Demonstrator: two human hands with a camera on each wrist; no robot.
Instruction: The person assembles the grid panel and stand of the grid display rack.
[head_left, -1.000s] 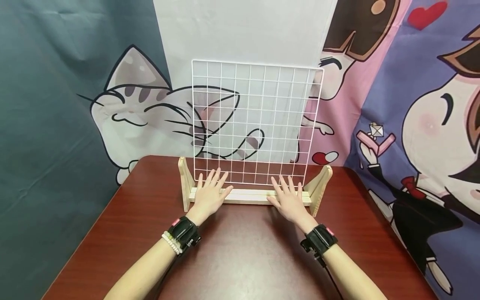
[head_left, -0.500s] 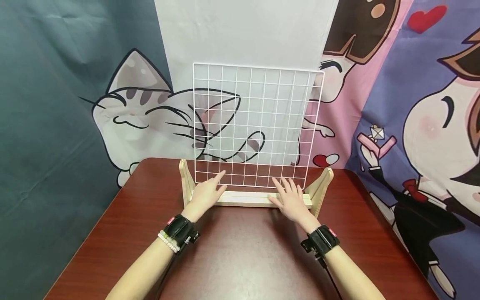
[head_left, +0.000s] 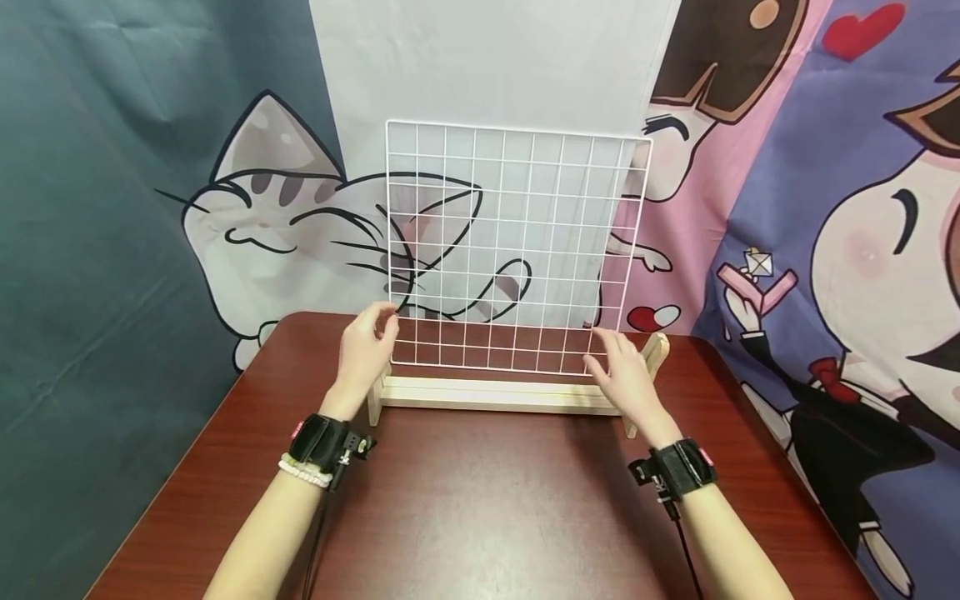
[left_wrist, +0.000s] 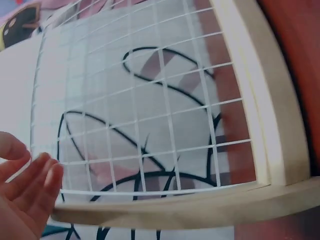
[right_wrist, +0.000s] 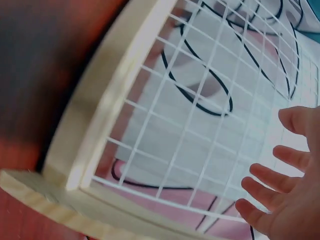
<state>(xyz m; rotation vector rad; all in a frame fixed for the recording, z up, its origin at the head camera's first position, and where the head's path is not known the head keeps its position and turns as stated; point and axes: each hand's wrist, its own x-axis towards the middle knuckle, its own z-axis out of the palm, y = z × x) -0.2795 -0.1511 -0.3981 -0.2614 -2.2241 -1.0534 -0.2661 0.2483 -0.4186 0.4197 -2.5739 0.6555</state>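
A white wire grid panel (head_left: 517,250) stands upright in a pale wooden stand with a crossbar (head_left: 495,395) and two side pieces. My left hand (head_left: 362,354) is at the left side piece and covers most of it in the head view. In the left wrist view its loosely bent fingers (left_wrist: 42,177) are at the tip of the wooden side piece (left_wrist: 165,215), with nothing between them. My right hand (head_left: 628,379) is in front of the right side piece (head_left: 657,353). The right wrist view shows its fingers (right_wrist: 270,192) spread and relaxed beside the grid, holding nothing.
The stand rests on a reddish-brown table (head_left: 480,500) with rounded back corners. Behind it hangs a cloth backdrop (head_left: 495,58) with a cartoon cat and figures. Each wrist wears a black camera strap (head_left: 322,442) with a cable.
Both hands were over the crossbar with fingers spread forward. They have moved apart and outward to the two side pieces, the left one also rising. The grid and stand stay in place.
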